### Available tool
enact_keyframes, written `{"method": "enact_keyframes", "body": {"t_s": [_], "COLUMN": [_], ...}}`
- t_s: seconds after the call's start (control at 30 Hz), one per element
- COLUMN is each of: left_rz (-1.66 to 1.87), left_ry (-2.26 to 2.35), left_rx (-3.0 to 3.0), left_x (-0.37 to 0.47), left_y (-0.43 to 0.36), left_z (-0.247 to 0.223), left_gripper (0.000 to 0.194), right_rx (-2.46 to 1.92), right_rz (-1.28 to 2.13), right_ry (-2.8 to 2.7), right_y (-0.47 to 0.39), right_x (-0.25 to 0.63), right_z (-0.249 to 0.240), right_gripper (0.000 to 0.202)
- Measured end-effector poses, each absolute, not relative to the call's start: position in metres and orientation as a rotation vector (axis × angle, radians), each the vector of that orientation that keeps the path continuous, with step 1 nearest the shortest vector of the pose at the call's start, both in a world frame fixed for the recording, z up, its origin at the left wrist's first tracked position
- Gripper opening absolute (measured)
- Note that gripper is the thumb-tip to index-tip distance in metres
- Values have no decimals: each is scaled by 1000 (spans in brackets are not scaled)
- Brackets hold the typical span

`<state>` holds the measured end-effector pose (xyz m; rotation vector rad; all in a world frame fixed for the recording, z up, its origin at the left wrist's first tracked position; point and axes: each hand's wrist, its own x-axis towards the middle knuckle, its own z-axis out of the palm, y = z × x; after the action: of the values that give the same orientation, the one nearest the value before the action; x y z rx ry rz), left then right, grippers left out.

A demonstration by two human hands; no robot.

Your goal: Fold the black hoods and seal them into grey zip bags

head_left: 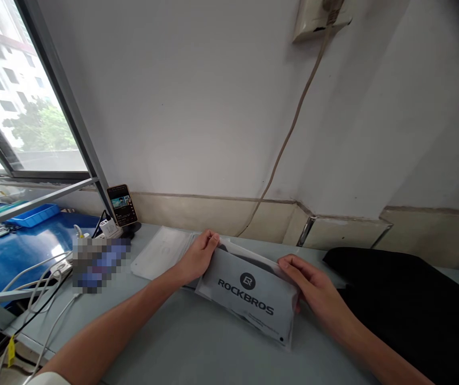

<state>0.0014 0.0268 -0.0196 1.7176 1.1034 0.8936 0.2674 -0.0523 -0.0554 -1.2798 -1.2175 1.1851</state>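
The bag (248,297) in the lower middle of the frame reads "ROCKBROS" beneath a round dark logo; the finer print is too small to read. Its lettering faces me upright, the long axis slanting from left down to the right. My left hand (199,256) pinches its upper left corner, thumb on top; my right hand (307,280) closes around the upper right corner.
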Motion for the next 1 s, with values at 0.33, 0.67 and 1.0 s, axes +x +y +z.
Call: {"method": "enact_keyframes", "body": {"t_s": [0.33,0.67,1.0], "left_rz": [695,601,620], "left_ry": [949,871,748], "left_rx": [1975,1637,1144], "left_x": [11,6,18], "left_y": [-2,13,7], "left_z": [-11,-16,-32], "left_gripper": [35,51,58], "right_rx": [-951,-1054,-1171], "right_rz": [1865,1795,1413], "right_ry": [-1607,-1404,-1134], "right_y": [-76,-69,-60], "right_x": [250,255,256], "right_z": [-34,-44,-59], "right_gripper": [41,48,51]}}
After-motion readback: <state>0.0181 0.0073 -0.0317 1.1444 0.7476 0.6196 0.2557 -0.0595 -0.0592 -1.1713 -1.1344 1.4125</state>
